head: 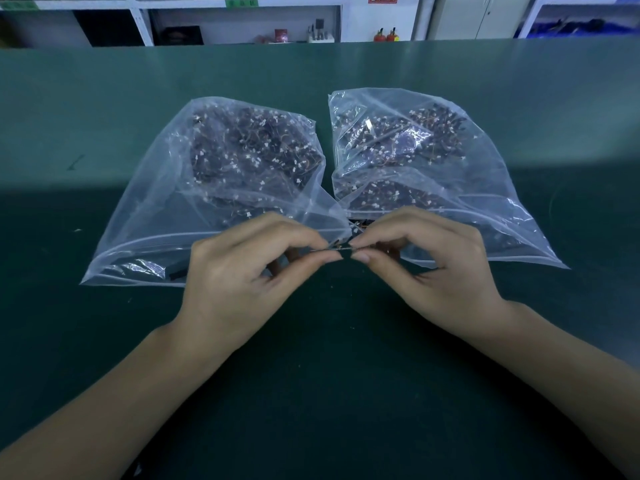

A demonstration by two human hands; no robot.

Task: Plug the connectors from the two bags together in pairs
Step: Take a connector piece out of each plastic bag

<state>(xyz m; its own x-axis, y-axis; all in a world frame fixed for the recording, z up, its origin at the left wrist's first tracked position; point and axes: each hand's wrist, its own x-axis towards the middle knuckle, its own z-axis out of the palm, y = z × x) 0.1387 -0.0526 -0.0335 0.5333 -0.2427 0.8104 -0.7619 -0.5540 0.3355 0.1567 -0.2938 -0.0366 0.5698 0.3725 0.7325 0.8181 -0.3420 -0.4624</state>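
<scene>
Two clear plastic zip bags lie side by side on the green table, the left bag (221, 161) and the right bag (433, 150), both full of small wired connectors with white plugs and dark wires. Just in front of where the bags meet, my left hand (249, 271) and my right hand (426, 261) face each other. Each pinches one end of a thin wired connector piece (341, 250) between thumb and forefinger. The fingertips nearly touch, and they hide the plugs themselves.
The green table (329, 375) stretches wide around the bags and toward me. Beyond its far edge stand white shelves (242, 22) with small items and two red extinguishers (385, 35).
</scene>
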